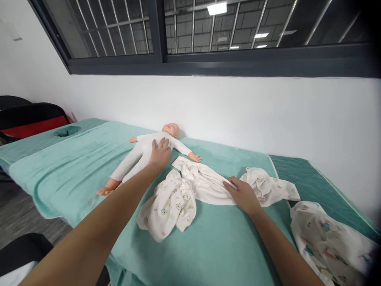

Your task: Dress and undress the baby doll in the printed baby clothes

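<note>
A baby doll in a white long-sleeved suit lies on its back on the green sheet, head toward the wall. My left hand rests on the doll's torso, fingers apart. To the right, my right hand pinches the edge of a plain white garment that lies spread beside the doll's arm. A crumpled white garment with small prints lies in front of the plain one. Another bunched white garment sits just beyond my right hand.
A printed white cloth lies at the right edge of the green-covered bed. Behind the bed are a white wall and a barred window. Black and red chairs stand at the left; a dark seat is at the lower left.
</note>
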Demonstrator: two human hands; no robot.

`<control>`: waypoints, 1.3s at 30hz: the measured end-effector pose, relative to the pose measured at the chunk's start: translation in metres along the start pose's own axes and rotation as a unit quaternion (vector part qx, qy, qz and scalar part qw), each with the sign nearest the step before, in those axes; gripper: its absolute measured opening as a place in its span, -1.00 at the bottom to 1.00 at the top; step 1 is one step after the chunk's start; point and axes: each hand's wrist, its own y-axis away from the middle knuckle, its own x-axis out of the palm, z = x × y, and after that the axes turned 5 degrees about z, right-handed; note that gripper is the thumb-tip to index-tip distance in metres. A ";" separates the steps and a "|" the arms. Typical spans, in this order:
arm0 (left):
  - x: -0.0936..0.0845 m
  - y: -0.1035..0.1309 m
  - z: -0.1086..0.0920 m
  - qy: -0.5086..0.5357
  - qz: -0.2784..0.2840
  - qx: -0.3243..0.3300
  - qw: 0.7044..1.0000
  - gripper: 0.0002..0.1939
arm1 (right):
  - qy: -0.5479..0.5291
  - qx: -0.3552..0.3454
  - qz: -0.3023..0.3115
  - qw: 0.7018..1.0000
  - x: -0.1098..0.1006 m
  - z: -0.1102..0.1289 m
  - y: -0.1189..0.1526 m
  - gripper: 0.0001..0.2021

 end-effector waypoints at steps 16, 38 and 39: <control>-0.001 0.000 -0.004 0.008 0.020 -0.001 1.000 -0.62 | -0.013 -0.002 0.001 1.000 0.000 -0.002 -0.001 -0.69; -0.094 0.144 -0.064 0.515 0.140 0.004 0.846 -0.79 | -0.046 -0.111 -0.123 0.985 0.003 0.016 0.009 -0.72; -0.099 0.139 -0.071 0.517 0.121 0.057 0.845 -0.72 | -0.043 -0.129 -0.117 0.984 0.001 0.026 0.012 -0.73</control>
